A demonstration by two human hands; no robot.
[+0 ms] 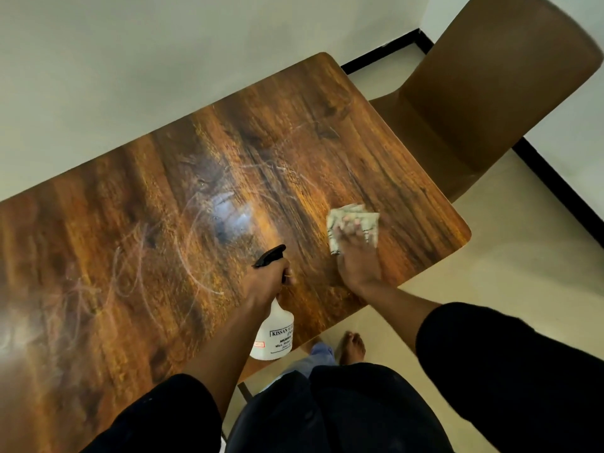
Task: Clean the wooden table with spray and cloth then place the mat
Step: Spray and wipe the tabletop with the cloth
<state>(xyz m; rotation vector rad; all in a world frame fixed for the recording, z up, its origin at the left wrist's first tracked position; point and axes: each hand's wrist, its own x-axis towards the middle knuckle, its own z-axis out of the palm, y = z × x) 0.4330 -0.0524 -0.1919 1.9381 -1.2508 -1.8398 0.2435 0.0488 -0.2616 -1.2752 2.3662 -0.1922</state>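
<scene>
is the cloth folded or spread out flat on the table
Folded. The cloth shows stacked layered edges at its far side, pressed on the table under the right hand.

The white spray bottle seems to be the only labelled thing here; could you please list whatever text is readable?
On the white plastic spray bottle held in the left hand:
"KISSAN", then cut off
"MUMBA", cut off
"Max. Retail", cut off
Remaining label lines and the red sticker: too blurred.
No other text.

The spray bottle (274, 335) label is partly covered by the left hand's forearm, its print unreadable. The cloth (354, 227) is motion-blurred under the right hand (358, 256). The wooden table (163, 207) runs off-frame at 9 o'clock; the chair (490, 93) at 2 o'clock is clipped.
</scene>
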